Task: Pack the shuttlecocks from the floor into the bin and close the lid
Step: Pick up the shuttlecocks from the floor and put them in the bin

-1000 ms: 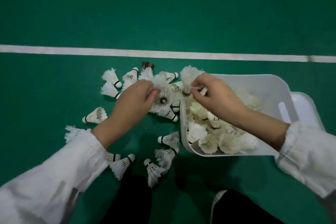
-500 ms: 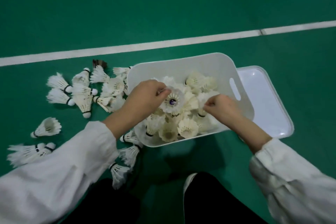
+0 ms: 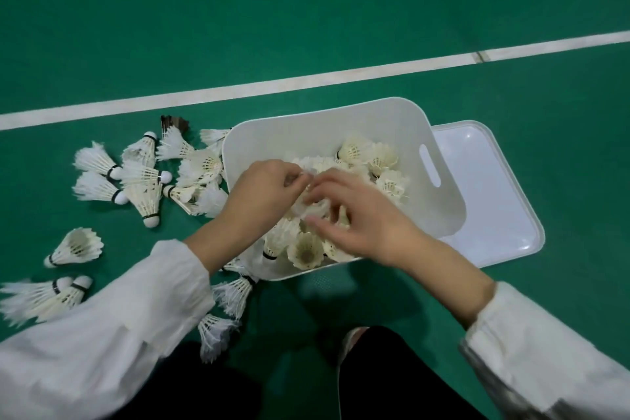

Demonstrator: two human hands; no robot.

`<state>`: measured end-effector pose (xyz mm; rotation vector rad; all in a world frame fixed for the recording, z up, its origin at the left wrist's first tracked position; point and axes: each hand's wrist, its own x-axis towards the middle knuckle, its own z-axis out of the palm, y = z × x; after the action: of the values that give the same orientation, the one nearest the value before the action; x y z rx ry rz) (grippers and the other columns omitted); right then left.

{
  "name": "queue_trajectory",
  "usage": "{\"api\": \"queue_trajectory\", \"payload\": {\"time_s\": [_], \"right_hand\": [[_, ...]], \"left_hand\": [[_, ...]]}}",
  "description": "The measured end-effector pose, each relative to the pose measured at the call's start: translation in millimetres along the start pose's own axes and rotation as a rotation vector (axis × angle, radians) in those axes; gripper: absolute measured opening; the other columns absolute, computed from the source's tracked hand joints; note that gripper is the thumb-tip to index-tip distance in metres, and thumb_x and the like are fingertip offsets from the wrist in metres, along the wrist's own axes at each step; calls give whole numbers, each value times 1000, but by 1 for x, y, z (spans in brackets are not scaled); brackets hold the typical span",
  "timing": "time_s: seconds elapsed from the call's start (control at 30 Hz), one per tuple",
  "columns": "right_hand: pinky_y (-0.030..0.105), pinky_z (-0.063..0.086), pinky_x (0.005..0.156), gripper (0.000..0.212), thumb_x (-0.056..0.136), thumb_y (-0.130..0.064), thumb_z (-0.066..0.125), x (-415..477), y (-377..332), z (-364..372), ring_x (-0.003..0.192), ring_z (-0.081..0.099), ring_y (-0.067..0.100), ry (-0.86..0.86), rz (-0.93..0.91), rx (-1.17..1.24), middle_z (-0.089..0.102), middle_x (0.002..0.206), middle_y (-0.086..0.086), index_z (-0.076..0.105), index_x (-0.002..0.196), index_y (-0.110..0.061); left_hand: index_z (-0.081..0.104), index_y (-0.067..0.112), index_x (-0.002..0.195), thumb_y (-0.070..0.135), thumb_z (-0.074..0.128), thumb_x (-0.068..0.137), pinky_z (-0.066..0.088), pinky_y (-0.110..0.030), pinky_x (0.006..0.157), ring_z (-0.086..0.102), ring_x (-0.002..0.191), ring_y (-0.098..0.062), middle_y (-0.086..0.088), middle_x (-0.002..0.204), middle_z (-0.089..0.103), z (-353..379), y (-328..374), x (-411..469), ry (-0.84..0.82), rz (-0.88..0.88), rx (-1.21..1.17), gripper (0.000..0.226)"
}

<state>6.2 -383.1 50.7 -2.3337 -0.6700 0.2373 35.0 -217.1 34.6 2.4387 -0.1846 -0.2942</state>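
Bin (image 3: 327,123) rim rings our hands | left hand (image 3: 266,196) fingers pinch shuttlecock (image 3: 312,210) | right hand (image 3: 368,228) fingers: we cannot tell | lid (image 3: 494,201) beside right wall

Left hand (image 3: 262,194) and right hand (image 3: 368,225) meet, fingers (image 3: 327,184) curled (tips blurred).

White shuttlecocks (image 3: 146,194), white bin (image 3: 306,133), green floor (image 3: 306,10)

Green floor (image 3: 306,10) bears shuttlecocks (image 3: 76,247), bin (image 3: 306,123), lid (image 3: 494,198).
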Motion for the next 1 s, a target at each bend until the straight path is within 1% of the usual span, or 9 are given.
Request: {"api": "queue_trajectory", "payload": {"time_s": [0.07, 0.13, 0.23, 0.33, 0.47, 0.6, 0.77, 0.93, 1.0], "right_hand": [[28, 50, 59, 25, 82, -33, 65, -2, 0, 14, 81, 62, 20, -63, -93, -192, 58, 117, 1, 64, 98, -14], [33, 53, 55, 19, 82, -26, 63, -5, 11, 19, 85, 62, 26, -83, -143, -317, 62, 106, 6, 63, 93, -10], [40, 54, 66, 12, 88, -12, 55, -6, 22, 14, 89, 60, 26, -32, 6, -254, 63, 102, 5, 60, 99, -10], [27, 46, 74, 11, 93, -11, 51, -4, 31, -3, 83, 56, 15, 61, 240, -90, 60, 94, -2, 58, 102, -13], [14, 43, 68, 10, 89, -11, 58, -3, 46, -19, 73, 54, 7, 111, 412, -13, 59, 83, -9, 65, 96, -14], [16, 38, 64, 15, 89, -9, 56, 1, 49, 0, 77, 54, 9, -89, 401, -142, 61, 84, -5, 67, 97, -14], [11, 36, 59, 17, 87, -6, 56, 10, 52, -2, 78, 54, 12, -169, 470, -150, 61, 83, -1, 68, 97, -12], [29, 46, 93, 31, 88, -4, 49, 4, 57, 19, 107, 59, 23, -382, 558, -243, 63, 120, 8, 64, 113, -17], [34, 43, 99, 33, 87, -10, 52, 5, 51, 12, 116, 55, 22, -346, 537, -279, 57, 129, 3, 60, 117, -22]], "left_hand": [[51, 29, 64, 32, 50, 93, 26, -22, 48, 44, 54, -6, 11, 54, 46, -1, -2, 0, 27, -18, 10, 29], [44, 27, 56, 30, 51, 92, 25, -24, 47, 42, 50, -9, 8, 51, 43, -2, -4, -1, 47, -23, 30, 37], [55, 27, 59, 36, 53, 91, 33, -25, 49, 51, 53, -7, 8, 56, 54, -3, -5, -4, 7, -29, -39, 33], [65, 18, 91, 41, 53, 90, 44, -25, 61, 59, 69, -7, 9, 75, 62, -2, -3, -4, -12, -38, -121, 26], [43, 21, 109, 28, 59, 89, 50, -25, 63, 61, 72, -9, 6, 83, 62, -6, -9, -3, 29, -51, -158, 27], [59, 15, 104, 23, 58, 89, 44, -24, 71, 58, 80, -11, 2, 90, 65, -7, -15, -5, 5, -34, -94, 17], [65, 16, 96, 27, 58, 89, 47, -30, 75, 57, 83, -12, 4, 94, 60, -5, -23, -13, 4, 10, -12, 14], [64, 18, 96, 28, 57, 89, 47, -30, 77, 55, 87, -11, 8, 94, 55, -2, -26, -15, 1, 38, 7, 14], [64, 18, 96, 29, 56, 89, 47, -29, 79, 54, 89, -10, 9, 92, 53, 0, -26, -16, -9, 70, 13, 15]]}}
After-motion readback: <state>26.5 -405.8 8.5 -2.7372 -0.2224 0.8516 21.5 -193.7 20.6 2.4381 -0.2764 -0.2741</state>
